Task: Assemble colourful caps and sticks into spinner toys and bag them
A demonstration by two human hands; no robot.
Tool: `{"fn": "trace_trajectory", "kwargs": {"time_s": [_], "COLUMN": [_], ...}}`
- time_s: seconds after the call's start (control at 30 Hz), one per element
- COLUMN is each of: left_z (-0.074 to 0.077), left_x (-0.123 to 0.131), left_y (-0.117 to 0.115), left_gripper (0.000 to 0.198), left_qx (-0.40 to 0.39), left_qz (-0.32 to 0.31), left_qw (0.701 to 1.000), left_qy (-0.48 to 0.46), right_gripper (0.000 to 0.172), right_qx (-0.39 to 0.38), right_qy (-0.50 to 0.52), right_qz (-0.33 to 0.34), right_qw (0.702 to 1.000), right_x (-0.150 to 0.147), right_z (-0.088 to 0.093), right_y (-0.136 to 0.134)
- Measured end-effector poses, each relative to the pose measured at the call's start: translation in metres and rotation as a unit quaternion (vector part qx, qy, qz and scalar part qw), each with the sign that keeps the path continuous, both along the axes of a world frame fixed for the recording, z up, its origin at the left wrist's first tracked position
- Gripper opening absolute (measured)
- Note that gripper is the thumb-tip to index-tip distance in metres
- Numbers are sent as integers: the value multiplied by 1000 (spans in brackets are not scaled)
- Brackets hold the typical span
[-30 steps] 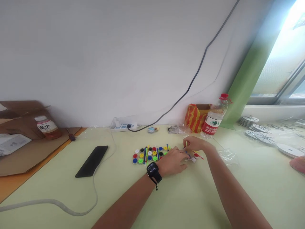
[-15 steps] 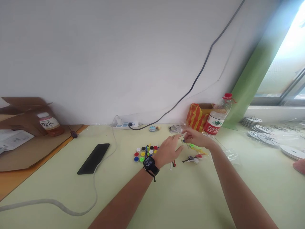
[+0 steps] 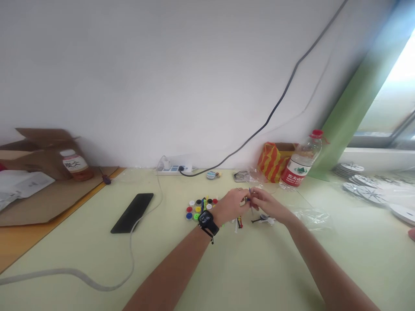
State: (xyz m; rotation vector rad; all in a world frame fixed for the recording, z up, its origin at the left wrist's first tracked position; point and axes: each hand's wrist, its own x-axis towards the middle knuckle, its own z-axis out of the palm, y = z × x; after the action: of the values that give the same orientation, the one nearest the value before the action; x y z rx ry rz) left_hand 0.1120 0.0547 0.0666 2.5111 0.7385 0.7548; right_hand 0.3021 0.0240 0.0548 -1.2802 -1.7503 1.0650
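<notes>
My left hand [image 3: 231, 206], with a black watch on its wrist, and my right hand [image 3: 266, 203] meet just above the pale green table [image 3: 246, 268]. Both pinch one small coloured piece with a thin stick between their fingertips; it is too small to name. Left of the hands lies a cluster of small coloured round caps and sticks [image 3: 200, 206]. A few loose sticks [image 3: 238, 223] and a small piece [image 3: 266, 220] lie under the hands.
A black phone [image 3: 132, 212] with a grey cable lies at the left. A power strip [image 3: 174, 168], a striped bag [image 3: 271, 162] and a water bottle [image 3: 301, 162] stand by the wall. Crumpled clear plastic [image 3: 313, 214] and white discs [image 3: 359, 183] are at the right. Cardboard and a drink bottle [image 3: 76, 165] are far left.
Both hands rose off the table from among the coloured pieces, carrying a small piece, and now hold it together slightly lower and closer. The camera view tilted a little.
</notes>
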Motion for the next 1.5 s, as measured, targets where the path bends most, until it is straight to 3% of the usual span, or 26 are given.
{"fn": "trace_trajectory", "kwargs": {"time_s": [0.13, 0.3, 0.5, 0.67, 0.77, 0.9, 1.0, 1.13, 1.3, 1.5], "left_z": [-12, -29, -36, -33, -29, -19, -12, -5, -3, -6], "left_x": [6, 10, 11, 8, 6, 5, 6, 10, 11, 11], "left_y": [-4, -6, -1, -2, -3, 0, 1, 0, 2, 3], "left_gripper": [7, 13, 12, 19, 16, 34, 42, 37, 24, 23], "left_qx": [-12, -1, 68, 124, 127, 98, 59, 18, -13, 23], "left_qz": [7, 9, 22, 64, 76, 75, 65, 17, -13, -31], "left_qw": [999, 995, 987, 977, 978, 989, 996, 995, 993, 997], "left_qy": [36, 101, 146, 163, 145, 84, 7, -92, -120, -68], "right_gripper": [17, 29, 27, 21, 19, 24, 31, 43, 31, 14], "right_qx": [92, 97, 108, 90, 99, 128, 149, 85, 21, -5], "right_qy": [-138, -277, -360, -372, -358, -312, -162, 55, 140, 134], "right_qz": [-72, -127, -195, -197, -209, -216, -191, -90, -79, -65], "right_qw": [984, 947, 906, 902, 905, 916, 956, 991, 987, 989], "right_x": [14, 42, 70, 75, 74, 68, 54, 25, 10, 13], "right_z": [-15, -37, -46, -52, -51, -40, -26, -7, -1, -3], "right_y": [4, 14, 16, 17, 19, 19, 13, 0, -7, -6]}}
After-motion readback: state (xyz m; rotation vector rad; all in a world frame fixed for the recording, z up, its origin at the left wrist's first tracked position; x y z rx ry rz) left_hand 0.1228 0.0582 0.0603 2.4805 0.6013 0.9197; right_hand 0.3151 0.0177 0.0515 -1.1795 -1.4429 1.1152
